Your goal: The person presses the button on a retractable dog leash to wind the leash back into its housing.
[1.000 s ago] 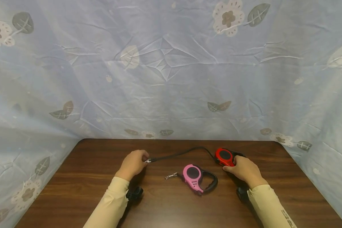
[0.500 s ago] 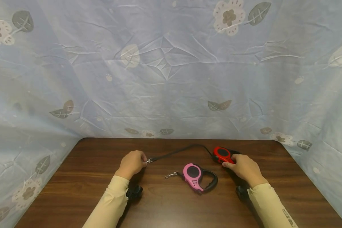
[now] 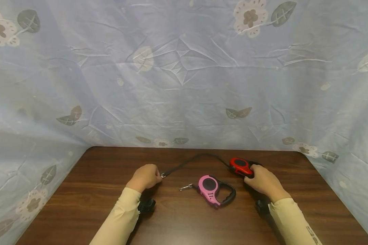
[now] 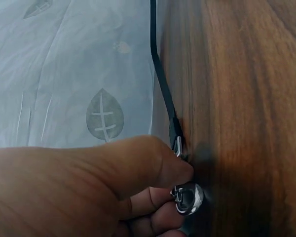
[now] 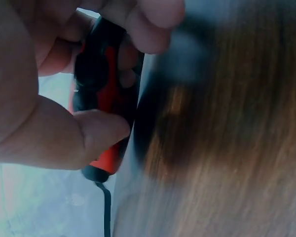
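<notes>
Biggest thing first: that pale blue floral cloth point(image 3: 184, 102) takes up the whole upper half of your head view and wraps down both edges. The wooden table point(image 3: 184, 221) fills the lower middle, and your cream sleeves come in from the bottom left and bottom right.

Your right hand point(image 3: 265, 182), right of centre and low, has its thumb and fingers wrapped round the red leash point(image 3: 241, 166), near the table's far edge (can't tell if it's resting on the wood or slightly off it). Your left hand point(image 3: 144, 177), left of centre, has a narrow pinch, thumb against fingers. The pink leash point(image 3: 209, 190) lies untouched between your hands at lower centre, its handle toward the right.

Next size down is the red one's black strap point(image 3: 184, 163), bowed up toward the table's far edge, so there's slack in it. Smallest is the metal clip point(image 4: 196, 203), poking out of your left fingers at the bottom centre of the left wrist view.

My read: you're handling the strap, one end per hand. The next move probably calls for keeping that pinch firm and guiding the clip gently, so the slack doesn't snag the pink one.
</notes>
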{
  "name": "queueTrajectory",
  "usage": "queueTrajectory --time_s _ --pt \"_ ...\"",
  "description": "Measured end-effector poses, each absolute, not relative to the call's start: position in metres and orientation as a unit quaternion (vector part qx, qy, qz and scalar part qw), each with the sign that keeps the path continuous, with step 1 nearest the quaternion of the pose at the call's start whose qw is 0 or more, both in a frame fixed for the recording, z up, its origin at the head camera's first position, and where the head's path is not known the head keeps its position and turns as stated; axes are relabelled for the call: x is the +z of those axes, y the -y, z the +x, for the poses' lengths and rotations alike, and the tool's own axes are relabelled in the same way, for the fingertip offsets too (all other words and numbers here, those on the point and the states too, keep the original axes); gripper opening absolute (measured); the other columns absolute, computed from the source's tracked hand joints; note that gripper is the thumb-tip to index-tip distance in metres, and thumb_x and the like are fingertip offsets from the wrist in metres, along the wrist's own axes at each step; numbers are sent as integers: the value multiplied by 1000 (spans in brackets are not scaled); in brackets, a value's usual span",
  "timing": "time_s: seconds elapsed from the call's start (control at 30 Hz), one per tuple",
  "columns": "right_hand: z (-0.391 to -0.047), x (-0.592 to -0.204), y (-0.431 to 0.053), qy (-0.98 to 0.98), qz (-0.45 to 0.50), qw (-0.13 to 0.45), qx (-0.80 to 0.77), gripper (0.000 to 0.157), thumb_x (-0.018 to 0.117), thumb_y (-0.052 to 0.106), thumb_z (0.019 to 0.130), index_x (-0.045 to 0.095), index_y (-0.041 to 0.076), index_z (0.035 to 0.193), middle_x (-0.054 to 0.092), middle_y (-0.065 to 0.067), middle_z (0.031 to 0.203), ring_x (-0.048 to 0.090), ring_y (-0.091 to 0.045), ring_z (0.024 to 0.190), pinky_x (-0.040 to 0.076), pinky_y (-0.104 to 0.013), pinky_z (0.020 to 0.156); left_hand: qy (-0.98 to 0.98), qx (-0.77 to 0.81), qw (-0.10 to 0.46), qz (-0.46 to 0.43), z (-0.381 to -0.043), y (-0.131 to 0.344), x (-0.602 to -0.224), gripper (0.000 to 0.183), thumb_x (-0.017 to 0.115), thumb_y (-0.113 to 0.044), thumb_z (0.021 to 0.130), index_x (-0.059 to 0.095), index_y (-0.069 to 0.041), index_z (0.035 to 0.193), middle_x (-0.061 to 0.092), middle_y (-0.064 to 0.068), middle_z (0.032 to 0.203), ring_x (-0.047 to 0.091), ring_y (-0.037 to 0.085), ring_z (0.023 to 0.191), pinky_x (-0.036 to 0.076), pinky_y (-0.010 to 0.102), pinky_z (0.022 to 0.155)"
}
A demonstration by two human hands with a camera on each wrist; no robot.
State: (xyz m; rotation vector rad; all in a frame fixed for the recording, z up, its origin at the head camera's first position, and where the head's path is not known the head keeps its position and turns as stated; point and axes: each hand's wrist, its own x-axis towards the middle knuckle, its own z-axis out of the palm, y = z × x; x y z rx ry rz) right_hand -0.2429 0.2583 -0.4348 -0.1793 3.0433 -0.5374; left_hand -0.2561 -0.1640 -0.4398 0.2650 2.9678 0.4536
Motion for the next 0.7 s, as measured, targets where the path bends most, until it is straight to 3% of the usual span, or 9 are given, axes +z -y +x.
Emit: queueTrajectory --time_s 0.2,0.37,0.57,0.7 --pt "-240 -433 -258 -983 -77 21 -163 32 65 27 85 59 2 105 62 -7 97 54 -20 75 45 -43 65 -981 161 54 98 -256 163 -437 19 66 -22 82 61 -17 64 56 -6 68 48 13 57 42 31 56" --pt "-242 -432 -258 -984 -81 26 -160 33 65 30 86 61 4 107 62 -4 93 52 -18 73 43 -38 64 -978 180 35 102 -257 162 -432 20 61 -15 86 55 -14 67 49 -3 63 42 12 52 36 29 52" --pt "-244 -430 -259 -981 -85 38 -170 33 63 27 85 62 2 106 60 -4 88 49 -17 69 41 -35 65 -976 189 -17 106 -259 162 -431 5 68 -15 87 64 -12 86 62 -2 79 57 14 68 48 33 63" --pt "-244 -429 -258 -979 -102 31 -173 33 62 23 84 62 -2 107 62 -9 93 54 -22 76 45 -41 70 -975 199 -38 96 -260 163 -430 7 71 -14 84 68 -11 90 67 1 83 62 16 72 51 35 64"
